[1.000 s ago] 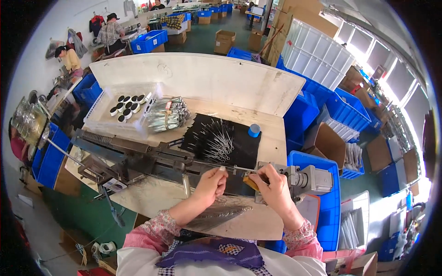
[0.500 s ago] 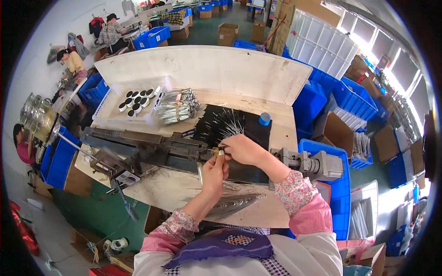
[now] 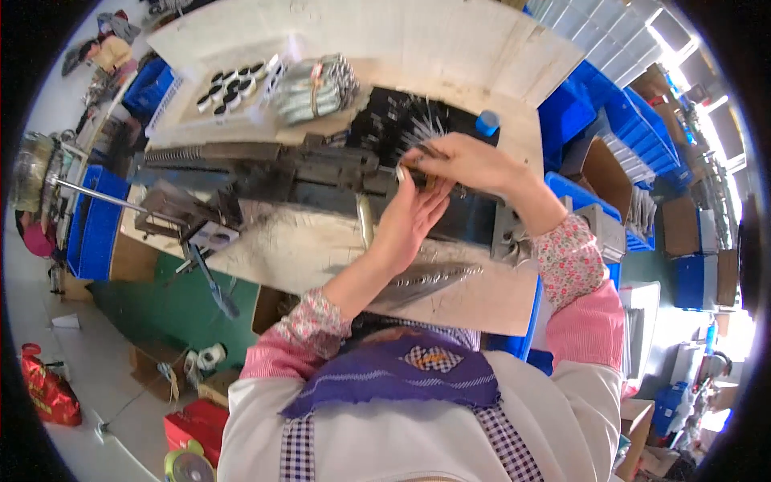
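My right hand (image 3: 466,165) pinches a thin metal pin (image 3: 430,150) at the dark machine (image 3: 321,173), left hand (image 3: 414,217) open alongside; the pin pile (image 3: 401,120) remains unworked.

A second ago both hands sat low on the right end of the long dark metal machine (image 3: 321,173). Since then the right hand (image 3: 470,165) has gone up to the black tray of thin silver pins (image 3: 401,120), and its fingers now pinch something small. The left hand (image 3: 409,221) has slid up under it, palm open. The head has leaned closer.
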`<act>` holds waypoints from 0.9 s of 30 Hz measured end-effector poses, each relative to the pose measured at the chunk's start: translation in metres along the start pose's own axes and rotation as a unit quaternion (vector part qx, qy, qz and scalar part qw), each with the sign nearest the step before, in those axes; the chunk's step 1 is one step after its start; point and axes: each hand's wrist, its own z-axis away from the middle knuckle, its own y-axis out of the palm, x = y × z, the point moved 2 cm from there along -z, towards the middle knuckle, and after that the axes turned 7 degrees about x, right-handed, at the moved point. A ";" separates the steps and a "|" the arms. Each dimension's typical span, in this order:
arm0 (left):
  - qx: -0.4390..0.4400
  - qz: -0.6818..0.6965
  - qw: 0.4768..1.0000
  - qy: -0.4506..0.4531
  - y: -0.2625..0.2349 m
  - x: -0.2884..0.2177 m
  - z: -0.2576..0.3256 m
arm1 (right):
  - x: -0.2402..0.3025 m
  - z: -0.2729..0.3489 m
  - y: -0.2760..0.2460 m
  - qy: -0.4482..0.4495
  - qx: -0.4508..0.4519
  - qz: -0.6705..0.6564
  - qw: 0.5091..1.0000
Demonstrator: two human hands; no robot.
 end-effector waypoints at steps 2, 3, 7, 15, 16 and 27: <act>-0.027 0.131 0.991 0.011 0.013 -0.014 -0.004 | 0.001 0.008 -0.007 -0.157 -0.153 0.396 0.892; -0.036 0.138 0.990 0.005 0.011 -0.021 -0.001 | -0.001 0.017 -0.015 -0.182 -0.169 0.499 0.830; -0.013 0.238 0.971 -0.015 0.000 -0.039 0.004 | 0.013 0.040 -0.004 -0.044 -0.257 0.463 0.847; -0.021 0.231 0.972 0.045 0.003 -0.024 0.024 | 0.009 0.025 0.029 -0.156 -0.325 0.272 0.892; -0.022 0.236 0.970 0.051 0.001 -0.024 0.025 | 0.008 0.027 0.022 -0.136 -0.314 0.200 0.918; -0.022 0.195 0.979 0.048 0.000 -0.030 0.022 | 0.015 0.022 0.024 -0.184 -0.287 0.376 0.862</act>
